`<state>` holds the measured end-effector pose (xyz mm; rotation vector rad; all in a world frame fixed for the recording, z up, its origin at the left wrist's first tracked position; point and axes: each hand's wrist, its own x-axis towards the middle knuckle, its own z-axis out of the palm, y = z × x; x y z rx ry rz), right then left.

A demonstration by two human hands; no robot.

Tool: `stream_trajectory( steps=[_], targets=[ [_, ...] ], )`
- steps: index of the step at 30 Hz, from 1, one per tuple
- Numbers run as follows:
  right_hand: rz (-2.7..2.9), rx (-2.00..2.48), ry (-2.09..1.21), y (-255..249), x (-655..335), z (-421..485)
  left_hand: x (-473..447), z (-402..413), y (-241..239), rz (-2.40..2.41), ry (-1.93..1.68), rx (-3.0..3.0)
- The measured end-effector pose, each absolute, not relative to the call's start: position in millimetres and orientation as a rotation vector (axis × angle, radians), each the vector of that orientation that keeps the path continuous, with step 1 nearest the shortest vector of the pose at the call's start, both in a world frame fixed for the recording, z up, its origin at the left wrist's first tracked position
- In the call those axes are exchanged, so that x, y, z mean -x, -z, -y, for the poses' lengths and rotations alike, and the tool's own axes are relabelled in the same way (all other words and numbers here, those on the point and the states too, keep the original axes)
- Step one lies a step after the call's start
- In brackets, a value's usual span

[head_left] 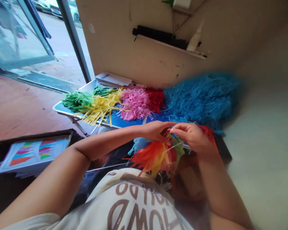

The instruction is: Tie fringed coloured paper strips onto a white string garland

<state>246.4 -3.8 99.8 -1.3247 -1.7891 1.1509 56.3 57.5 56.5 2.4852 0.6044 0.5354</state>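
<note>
My left hand [156,130] and my right hand [190,135] meet just in front of my body, close to the table's near edge. From the left hand hangs a bunch of paper tassels [150,156] in orange, red, yellow, green and light blue; its fingers are closed round the top of it. A white string [110,166] runs from the lower left toward the tassels. The right thumb and forefinger pinch together at the top of the bunch, beside a green tassel [179,145]. What exactly lies between those fingertips is too small to make out.
A blue folding table [117,118] bears piles of cut paper: green [79,100], yellow [102,105], pink [135,102], red [156,99] and blue [201,99]. Stacked papers [114,79] lie at the back. Left stands a cardboard box [0,147] with printed sheets [33,155]. A wall shelf [170,46] holds a bottle [195,40].
</note>
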Motion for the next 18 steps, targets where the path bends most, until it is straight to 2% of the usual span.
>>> stream_trajectory(
  steps=[3,6,8,13,18],
  targets=[
    [1.784,1.352,-1.06,-93,-247,0,-55,-48,-35,-0.826,-0.653,-2.519],
    [1.625,1.334,-1.007,-78,-242,-8,-55,-32,-15,-1.209,-1.003,-2.497],
    [1.541,1.298,-1.028,-70,-238,-12,-53,-19,-4,-1.274,-1.155,-2.45],
    [1.771,1.265,-0.995,-77,-237,-6,-35,-14,-23,-1.169,-1.23,-2.453],
    [1.948,1.255,-0.958,-96,-237,9,-32,-50,-55,-0.519,-1.004,-2.462]
  ],
)
